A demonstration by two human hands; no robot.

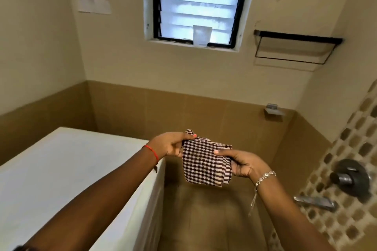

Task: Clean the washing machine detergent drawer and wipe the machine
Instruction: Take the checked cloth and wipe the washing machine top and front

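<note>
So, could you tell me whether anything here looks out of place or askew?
Only the paper sheet high on the left wall: it hangs crooked, its upper part bent away from the wall. The checked cloth, held by left hand and right hand, looks fine.

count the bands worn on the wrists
2. A thin red thread band circles the left wrist; a silver chain bracelet with a dangling tail sits on the right wrist. Both arms reach to a brown-and-white checked cloth. None appears hidden.

A red thread (152,153) circles the left wrist, a silver link bracelet (265,177), tail dangling, the right.
</note>
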